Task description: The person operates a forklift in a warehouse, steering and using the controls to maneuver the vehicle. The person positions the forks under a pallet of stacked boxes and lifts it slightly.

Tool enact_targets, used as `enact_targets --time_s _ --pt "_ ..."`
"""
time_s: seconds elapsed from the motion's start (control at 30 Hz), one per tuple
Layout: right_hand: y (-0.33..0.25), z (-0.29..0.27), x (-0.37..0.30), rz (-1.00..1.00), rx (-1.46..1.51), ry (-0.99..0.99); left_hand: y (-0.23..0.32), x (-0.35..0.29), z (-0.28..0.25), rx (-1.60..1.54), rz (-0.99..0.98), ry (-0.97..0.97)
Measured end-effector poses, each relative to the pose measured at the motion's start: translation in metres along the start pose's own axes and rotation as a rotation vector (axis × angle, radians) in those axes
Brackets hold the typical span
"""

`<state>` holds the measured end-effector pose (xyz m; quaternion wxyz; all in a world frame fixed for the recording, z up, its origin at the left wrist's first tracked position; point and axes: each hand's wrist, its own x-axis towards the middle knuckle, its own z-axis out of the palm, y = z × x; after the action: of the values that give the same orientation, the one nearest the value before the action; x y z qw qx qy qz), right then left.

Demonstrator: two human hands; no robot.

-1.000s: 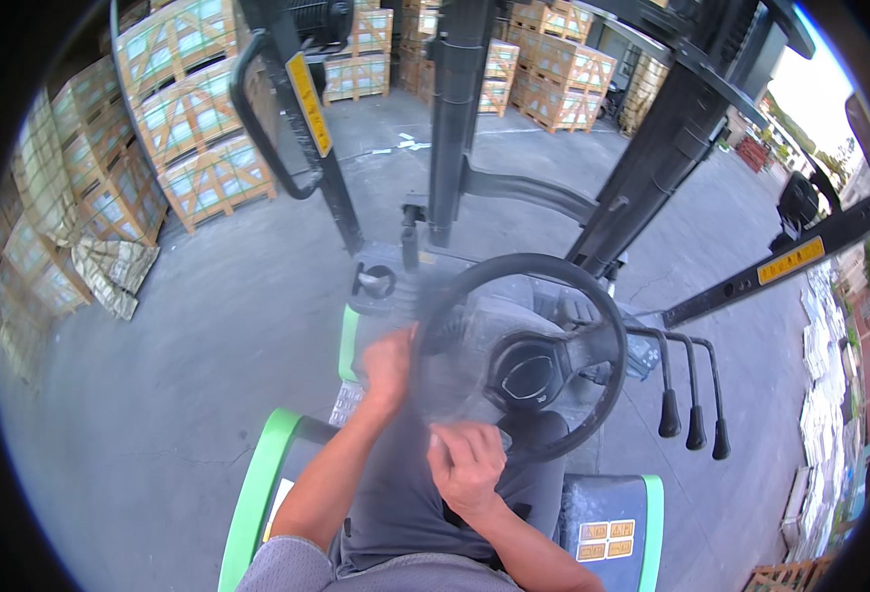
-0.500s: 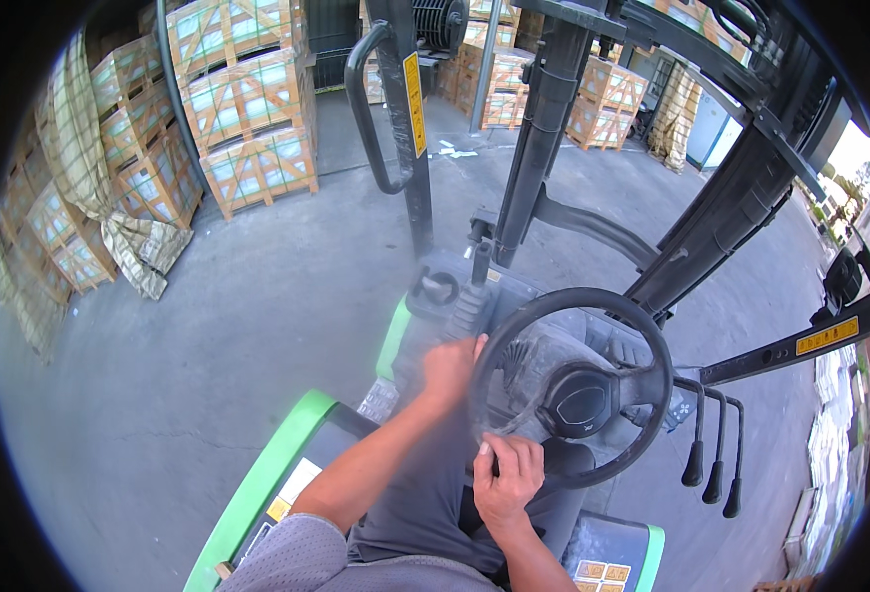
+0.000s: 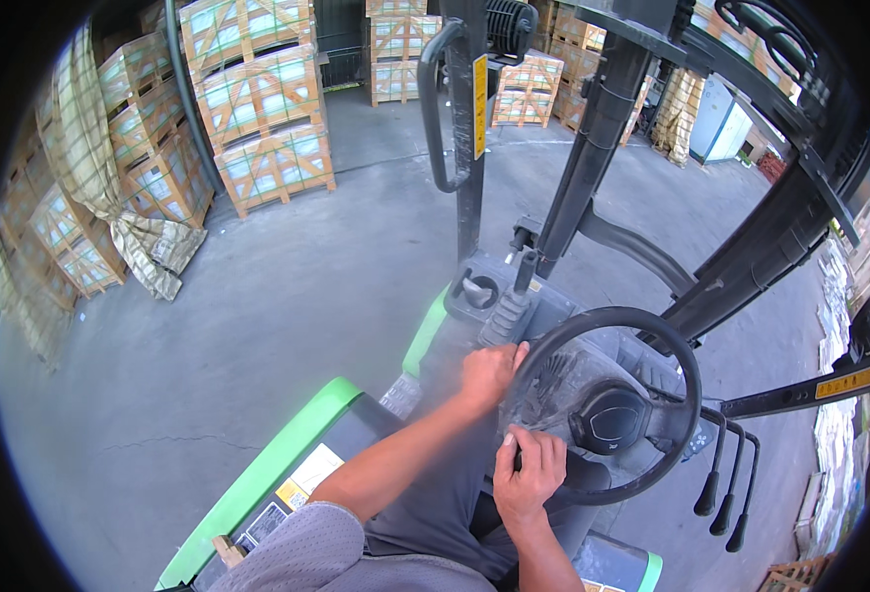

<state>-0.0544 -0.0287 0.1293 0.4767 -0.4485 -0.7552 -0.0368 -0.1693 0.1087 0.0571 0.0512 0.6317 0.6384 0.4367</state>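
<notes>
A black steering wheel (image 3: pixel 694 395) stands in front of me, with a dark round hub (image 3: pixel 610 417) at its centre. My left hand (image 3: pixel 491 377) is closed on the left side of its rim, the thumb pointing up along it. Lower down on the same side, my right hand (image 3: pixel 530 474) curls its fingers over the rim; the grip itself is partly hidden. Left of the wheel, a gear lever with a ribbed boot (image 3: pixel 505 321) rises from the dusty dashboard. On the right, several black-knobbed control levers (image 3: pixel 722 513) hang beside the wheel, untouched.
The forklift's mast (image 3: pixel 593 148) and a grab bar (image 3: pixel 432 118) block parts of the forward view. Stacked wooden crates (image 3: pixel 272 168) line the left and far side. A checked cloth (image 3: pixel 94 148) hangs by them. The green body edge (image 3: pixel 257 483) borders grey floor (image 3: pixel 287 306).
The forklift's parts and both hands sit farther right and slightly lower in the picture. The crates have shifted slightly right. Both hands stay at the wheel's left side.
</notes>
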Motion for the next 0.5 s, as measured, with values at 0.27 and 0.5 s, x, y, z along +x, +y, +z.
enact_targets --time_s 0.27,0.5 --pt "-0.024 0.075 0.114 -0.056 -0.066 -0.04 -0.048 0.053 -0.025 -0.088 0.062 -0.07" --pt "0.024 0.101 0.241 0.045 -0.302 0.218 -0.083 0.105 -0.049 -0.1 0.048 -0.116"
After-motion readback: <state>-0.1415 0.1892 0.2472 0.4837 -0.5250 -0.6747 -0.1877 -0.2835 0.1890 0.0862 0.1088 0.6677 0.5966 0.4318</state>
